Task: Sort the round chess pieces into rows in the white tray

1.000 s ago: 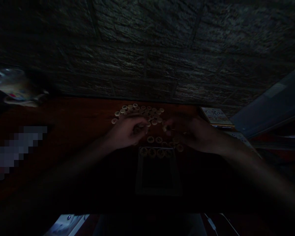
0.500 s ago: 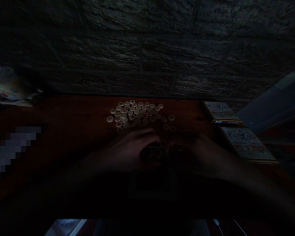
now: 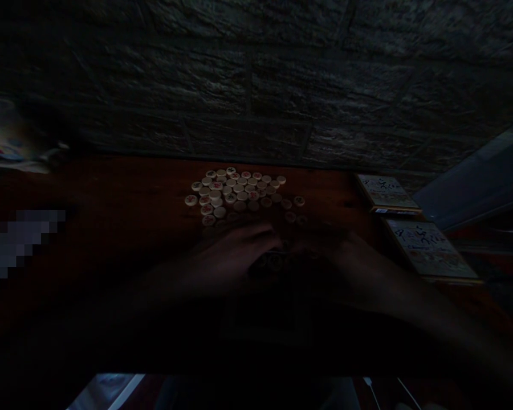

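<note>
Many round, pale xiangqi pieces (image 3: 239, 188) lie in a loose cluster on the brown wooden table (image 3: 123, 193), some showing red or dark characters, others plain. Just nearer than the cluster, my left hand (image 3: 239, 245) reaches in with bent fingers pressed together; whatever is at its fingertips is lost in the dark. Facing it from the right is my right hand (image 3: 342, 250), its fingers too dark to make out. Between and below both hands, a few more pieces (image 3: 274, 261) show faintly. A dark rectangular frame or box (image 3: 265, 336) is barely visible nearer to me.
Two flat boxes with printed lids, a farther one (image 3: 387, 192) and a nearer one (image 3: 430, 247), lie on the right. A clear plastic bag or container (image 3: 12, 136) stands at the far left. A rough stone-block wall (image 3: 248, 85) rises behind the table.
The view has shifted slightly, and the cluster sits a little higher in it. Both hands remain close together in nearly the same place, with only small finger movement.
</note>
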### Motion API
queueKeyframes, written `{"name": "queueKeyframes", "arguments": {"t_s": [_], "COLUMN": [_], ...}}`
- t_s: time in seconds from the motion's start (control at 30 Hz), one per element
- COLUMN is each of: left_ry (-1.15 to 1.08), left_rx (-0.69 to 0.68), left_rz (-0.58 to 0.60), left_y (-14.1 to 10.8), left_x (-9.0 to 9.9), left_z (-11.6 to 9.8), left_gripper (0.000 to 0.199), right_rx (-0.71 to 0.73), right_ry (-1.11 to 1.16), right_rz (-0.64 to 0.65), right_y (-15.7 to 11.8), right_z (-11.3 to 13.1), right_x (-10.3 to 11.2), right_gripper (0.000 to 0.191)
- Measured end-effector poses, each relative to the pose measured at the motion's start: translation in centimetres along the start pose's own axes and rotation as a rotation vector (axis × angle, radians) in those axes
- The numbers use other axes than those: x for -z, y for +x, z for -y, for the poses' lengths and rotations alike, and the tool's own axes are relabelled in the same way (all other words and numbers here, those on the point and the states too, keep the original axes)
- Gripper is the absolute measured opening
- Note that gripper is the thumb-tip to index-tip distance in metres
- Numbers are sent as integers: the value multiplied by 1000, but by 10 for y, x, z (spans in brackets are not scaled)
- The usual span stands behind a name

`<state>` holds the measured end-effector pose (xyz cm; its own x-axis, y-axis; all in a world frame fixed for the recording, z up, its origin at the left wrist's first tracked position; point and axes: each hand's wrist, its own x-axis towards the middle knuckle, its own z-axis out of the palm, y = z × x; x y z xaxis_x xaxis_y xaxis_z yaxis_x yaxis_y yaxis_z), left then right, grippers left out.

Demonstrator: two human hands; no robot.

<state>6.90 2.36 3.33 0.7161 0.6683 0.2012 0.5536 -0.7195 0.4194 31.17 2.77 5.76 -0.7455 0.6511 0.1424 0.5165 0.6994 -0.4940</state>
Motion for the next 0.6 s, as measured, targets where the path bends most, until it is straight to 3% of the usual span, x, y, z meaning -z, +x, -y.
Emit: {"name": "queueKeyframes", "arguments": {"t_s": [0.2, 0.33, 0.6], "left_ry": [-6, -31, -18], "left_rx": [-3, 20, -39], "left_rz": [2, 53, 23], "left_y": [1, 1, 2], "left_x": [0, 1, 0], "left_z": [-1, -2, 0], "left_gripper": [35, 33, 31], "right_rx": [18, 46, 33], "right_ry": [-4, 9, -9], "right_rz": [-25, -44, -58], "right_y": [-1, 1, 0], "right_z": [-1, 0, -4], "right_x": [-1, -2, -5], "right_gripper": [28, 30, 35]}}
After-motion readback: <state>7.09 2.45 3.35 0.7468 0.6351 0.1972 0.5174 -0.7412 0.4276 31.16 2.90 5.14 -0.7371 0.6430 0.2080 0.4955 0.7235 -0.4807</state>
